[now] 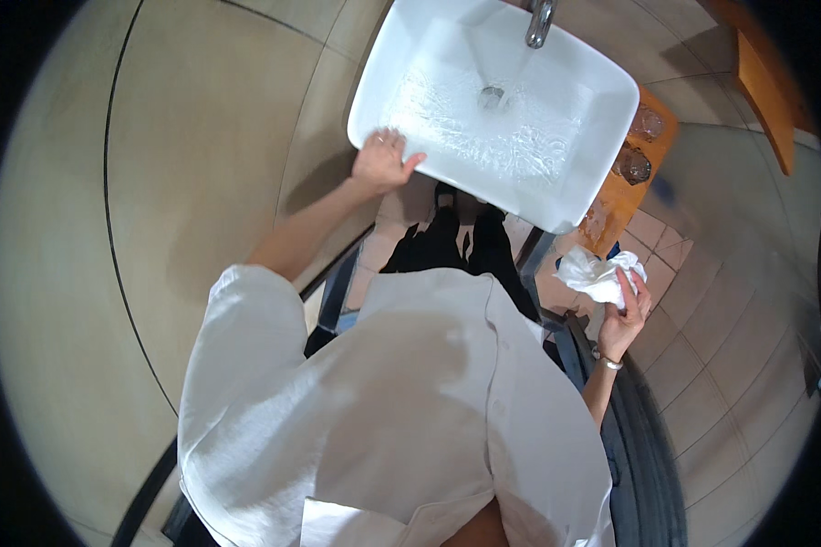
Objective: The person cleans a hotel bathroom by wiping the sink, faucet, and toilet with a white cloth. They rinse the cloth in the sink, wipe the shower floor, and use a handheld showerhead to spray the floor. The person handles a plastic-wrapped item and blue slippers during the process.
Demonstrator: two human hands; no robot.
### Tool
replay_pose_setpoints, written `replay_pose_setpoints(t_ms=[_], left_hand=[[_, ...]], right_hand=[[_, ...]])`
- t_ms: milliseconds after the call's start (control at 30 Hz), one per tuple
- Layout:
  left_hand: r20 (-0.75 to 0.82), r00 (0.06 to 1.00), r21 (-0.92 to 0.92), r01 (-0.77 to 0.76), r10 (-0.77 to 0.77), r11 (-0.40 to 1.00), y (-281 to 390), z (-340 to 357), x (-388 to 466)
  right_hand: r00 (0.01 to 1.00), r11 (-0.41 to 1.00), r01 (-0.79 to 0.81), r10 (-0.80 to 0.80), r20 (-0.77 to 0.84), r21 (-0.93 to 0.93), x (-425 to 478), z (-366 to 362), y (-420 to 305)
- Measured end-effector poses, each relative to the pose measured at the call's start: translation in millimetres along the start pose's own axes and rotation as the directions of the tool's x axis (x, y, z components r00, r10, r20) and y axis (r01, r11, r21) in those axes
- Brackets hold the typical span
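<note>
A white ceramic washbasin stands before me, its bottom covered with rippling water. The metal drain shows through the water. Over the far rim reaches a chrome faucet. My left hand rests palm down on the basin's near left corner, thumb spread and nothing visible in it. Off to the right of the basin, my right hand grips a crumpled white paper tissue or cloth between thumb and fingers.
Right of the basin, a wet orange-brown wooden counter bears clear glassware, including a dark-looking glass. A pointed wooden piece juts out at upper right. Tiled wall lies close on the left. A dark metal frame stands below the basin.
</note>
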State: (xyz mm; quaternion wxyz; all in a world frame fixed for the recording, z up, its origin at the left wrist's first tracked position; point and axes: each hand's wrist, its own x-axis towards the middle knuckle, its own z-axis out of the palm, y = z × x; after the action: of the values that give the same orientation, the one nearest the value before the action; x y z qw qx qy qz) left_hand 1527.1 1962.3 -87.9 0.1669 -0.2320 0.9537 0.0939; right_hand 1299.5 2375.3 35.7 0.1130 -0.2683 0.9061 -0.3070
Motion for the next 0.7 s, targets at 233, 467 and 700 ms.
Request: replay_pose_setpoints(t_ms=[233, 467, 700], left_hand=[[0.145, 0.959, -0.501, -0.141, 0.243, 0.854, 119, 47, 118], [0.374, 0.925, -0.669, 0.316, 0.062, -0.673, 130, 58, 316], [-0.084, 0.996, -0.770, -0.074, 0.014, 0.634, 261, 43, 353]], right_hand=[[0.985, 0.986, -0.169, 0.168, -0.048, -0.012, -20, 6, -9], [0.949, 0.951, -0.294, 0.279, -0.150, -0.092, -45, 24, -12], [0.879, 0.888, -0.451, 0.426, -0.213, -0.086, -72, 39, 18]])
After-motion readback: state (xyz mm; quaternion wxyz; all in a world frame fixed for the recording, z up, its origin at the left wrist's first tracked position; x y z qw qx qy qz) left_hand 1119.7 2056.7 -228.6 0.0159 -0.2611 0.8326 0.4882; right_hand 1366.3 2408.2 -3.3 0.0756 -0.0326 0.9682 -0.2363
